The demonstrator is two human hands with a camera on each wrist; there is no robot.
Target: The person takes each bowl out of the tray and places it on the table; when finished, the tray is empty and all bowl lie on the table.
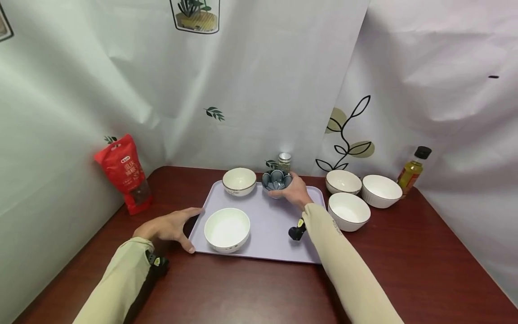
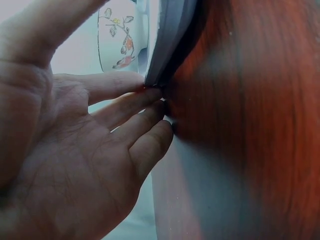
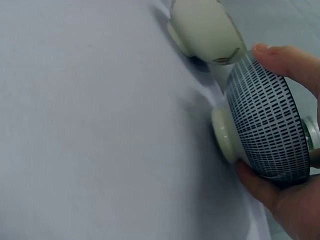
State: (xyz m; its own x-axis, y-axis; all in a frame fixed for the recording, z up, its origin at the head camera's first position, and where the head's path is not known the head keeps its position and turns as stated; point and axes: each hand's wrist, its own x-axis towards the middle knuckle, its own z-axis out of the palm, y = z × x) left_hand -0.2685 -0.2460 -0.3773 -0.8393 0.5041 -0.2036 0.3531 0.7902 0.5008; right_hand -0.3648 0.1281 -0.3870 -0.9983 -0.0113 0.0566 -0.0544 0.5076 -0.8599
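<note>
My right hand grips the rim and side of a small bowl, dark and petal-patterned inside and dashed in blue outside. It is at the back of a pale lilac tray; in the right wrist view its foot is at or just above the tray surface. At the tray's left edge my left hand is spread, thumb apart, its fingertips touching the edge from outside. On the tray stand a white bowl at front left and a floral-edged bowl at back left.
Right of the tray stand three white bowls. Beyond them is an oil bottle. A lidded glass jar stands behind the tray. A red pouch leans at the left wall.
</note>
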